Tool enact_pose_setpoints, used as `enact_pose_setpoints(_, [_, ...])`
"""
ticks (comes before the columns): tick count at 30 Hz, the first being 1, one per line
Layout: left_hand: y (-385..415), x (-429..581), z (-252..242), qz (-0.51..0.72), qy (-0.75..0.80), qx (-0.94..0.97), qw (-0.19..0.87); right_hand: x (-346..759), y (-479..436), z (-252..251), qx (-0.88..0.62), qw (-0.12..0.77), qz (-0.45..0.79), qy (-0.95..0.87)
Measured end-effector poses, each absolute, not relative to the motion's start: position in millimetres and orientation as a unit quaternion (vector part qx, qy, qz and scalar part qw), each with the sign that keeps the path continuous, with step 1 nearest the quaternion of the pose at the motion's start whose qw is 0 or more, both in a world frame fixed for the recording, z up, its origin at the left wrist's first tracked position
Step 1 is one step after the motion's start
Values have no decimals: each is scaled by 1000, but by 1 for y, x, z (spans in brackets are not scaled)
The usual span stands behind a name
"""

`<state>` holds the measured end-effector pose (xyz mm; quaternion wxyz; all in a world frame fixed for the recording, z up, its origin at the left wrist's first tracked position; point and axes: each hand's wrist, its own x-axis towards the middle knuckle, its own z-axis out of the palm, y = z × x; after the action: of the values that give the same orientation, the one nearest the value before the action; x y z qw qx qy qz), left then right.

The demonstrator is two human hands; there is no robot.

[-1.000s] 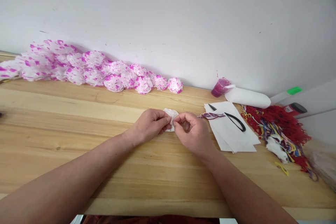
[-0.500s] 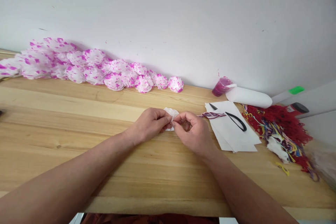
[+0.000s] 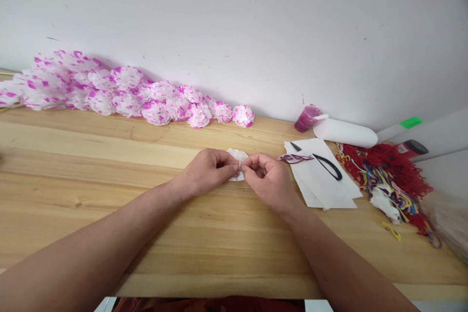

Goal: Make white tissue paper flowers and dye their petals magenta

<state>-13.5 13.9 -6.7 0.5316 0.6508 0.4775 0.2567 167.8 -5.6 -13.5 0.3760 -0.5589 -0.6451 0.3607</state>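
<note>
At the middle of the wooden table (image 3: 219, 248), a small white paper piece (image 3: 237, 154) is held between both hands, just above or against the surface; exact contact cannot be told. By the left hand (image 3: 204, 169), its left side is pinched between thumb and fingers. By the right hand (image 3: 268, 180), the paper is nipped from the other side with thumb and forefinger; whether a thread is also caught cannot be told. Compared with half a second earlier, only a slight change is noted: the right thumb tip is brought about level with the left one, and the pinches face each other closely. Judged from this, fine handling of the paper is continued, with no release made. Untouched beside the right hand: purple strands (image 3: 295, 158), partly laid over white sheets (image 3: 316, 192). The paper puffs (image 3: 199, 115) along the wall are left unhandled.
</note>
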Motion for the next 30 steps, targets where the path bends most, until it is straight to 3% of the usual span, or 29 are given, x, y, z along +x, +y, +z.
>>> enact_pose_setpoints(30, [13, -12, -4, 262, 504, 629, 531, 168, -5, -14, -553, 381, 386, -633])
